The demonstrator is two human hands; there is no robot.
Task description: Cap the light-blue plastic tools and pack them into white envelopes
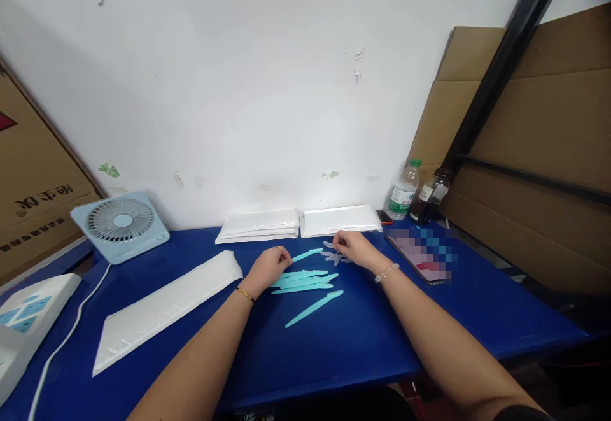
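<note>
Over the blue worktop (372,351), my left hand (270,267) pinches a turquoise razor (308,255) by one end; it should feel light, stiff, slick, best held by that handle. My right hand (352,249), fingers narrow, is at the clear caps (337,259); its grip I can't tell.

Blue table (363,344): turquoise sticks (312,310), translucent pieces (337,259), white packets (167,313), fan (123,221), bottles (403,195).

- Cardboard box (41,147) at the left: a row of large dark characters (45,197), seemingly upside down, with a small circled mark (21,213) beside it; a second dark line (33,233) below, too unclear to read
- Green-capped bottle (403,192): green-and-white label (400,201), its print too small to read
- Dark-capped bottle (431,198): pale label (424,193), wording illegible
</note>
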